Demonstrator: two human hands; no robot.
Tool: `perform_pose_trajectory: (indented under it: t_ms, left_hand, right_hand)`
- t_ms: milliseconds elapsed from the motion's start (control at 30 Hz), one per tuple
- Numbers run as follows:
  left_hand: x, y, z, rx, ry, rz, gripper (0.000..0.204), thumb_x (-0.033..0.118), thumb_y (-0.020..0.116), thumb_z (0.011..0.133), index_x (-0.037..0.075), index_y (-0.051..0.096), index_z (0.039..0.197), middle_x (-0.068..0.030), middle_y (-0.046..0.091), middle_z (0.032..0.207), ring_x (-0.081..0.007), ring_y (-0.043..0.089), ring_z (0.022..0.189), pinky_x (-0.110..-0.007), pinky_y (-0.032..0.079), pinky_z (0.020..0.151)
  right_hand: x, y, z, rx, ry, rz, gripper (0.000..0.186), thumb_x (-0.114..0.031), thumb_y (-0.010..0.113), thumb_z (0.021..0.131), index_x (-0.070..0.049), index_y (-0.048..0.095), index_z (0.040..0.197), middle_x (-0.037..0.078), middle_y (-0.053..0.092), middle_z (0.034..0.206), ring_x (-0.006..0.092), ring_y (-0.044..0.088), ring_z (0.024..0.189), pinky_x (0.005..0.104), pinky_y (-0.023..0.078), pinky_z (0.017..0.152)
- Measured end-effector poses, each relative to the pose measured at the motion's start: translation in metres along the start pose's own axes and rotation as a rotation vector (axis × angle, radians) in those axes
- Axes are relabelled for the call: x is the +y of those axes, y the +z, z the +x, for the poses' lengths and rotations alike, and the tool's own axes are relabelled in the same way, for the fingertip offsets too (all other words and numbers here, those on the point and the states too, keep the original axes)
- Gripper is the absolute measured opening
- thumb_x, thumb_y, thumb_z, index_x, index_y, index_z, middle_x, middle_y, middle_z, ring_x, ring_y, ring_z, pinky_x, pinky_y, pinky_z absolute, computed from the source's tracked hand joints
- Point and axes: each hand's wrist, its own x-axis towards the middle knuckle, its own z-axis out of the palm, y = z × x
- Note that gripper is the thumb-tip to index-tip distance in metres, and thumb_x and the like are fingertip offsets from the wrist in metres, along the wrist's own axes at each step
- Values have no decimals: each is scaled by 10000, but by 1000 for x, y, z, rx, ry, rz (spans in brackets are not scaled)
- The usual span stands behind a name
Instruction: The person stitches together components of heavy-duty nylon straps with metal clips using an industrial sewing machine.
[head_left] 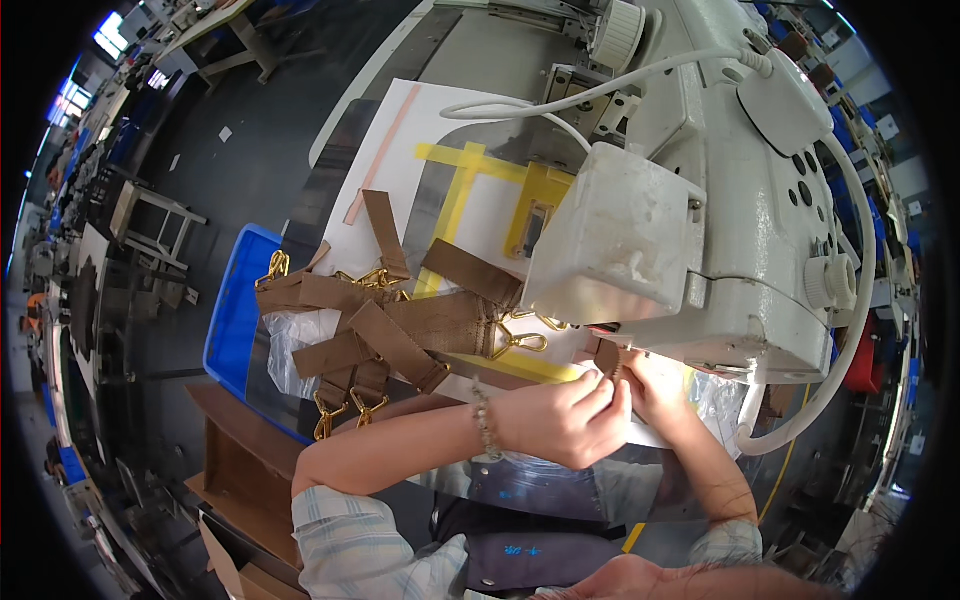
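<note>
My left hand [570, 420], a beaded bracelet at its wrist, pinches a short piece of brown webbing [612, 358] below the sewing machine's head [610, 250]. Just right of it, my right hand [655, 390] has its fingers closed on the same piece, partly hidden by the left fingers and the machine. The needle area is out of sight. To the left, brown straps [400, 330] with gold clasps [520, 340] lie heaped over a white sheet [370, 140] and yellow tape [465, 190]. A crumpled clear plastic bag [290, 360] sits under the heap's left end.
A blue bin [230, 310] stands left of the table, with open cardboard boxes [235, 460] below it. A white hose [860, 280] loops down the machine's right side to near my right forearm. Stools [150, 230] and other work tables [210, 40] stand across the floor on the left.
</note>
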Motion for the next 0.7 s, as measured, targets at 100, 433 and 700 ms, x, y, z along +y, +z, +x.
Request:
perform_pose_trajectory:
  t_ms: [100,433,700]
  left_hand:
    - [8,18,15,82,21,-68,208,234,566,687,33,589,734,-151,623,890,-237,627,773,-338,540,715]
    - [36,38,21,228,33,-281,256,205,591,680,19,621,853,-110,609,870,-212,608,743,-321,528,690]
    - [5,32,-27,-207,-412,-80,335,303,632,768,66,651,1005,-15,610,967,-160,566,934,-331,435,873]
  right_hand:
    - [25,6,-30,-27,83,-109,288,-49,713,722,-47,658,1005,137,655,909,296,645,773,361,514,675]
    - [-1,-2,10,-33,64,168,270,-10,722,716,-29,658,977,132,674,898,219,655,803,308,519,743]
    - [25,4,-22,-55,66,149,346,44,746,674,-34,659,999,120,679,949,202,665,859,286,521,790]
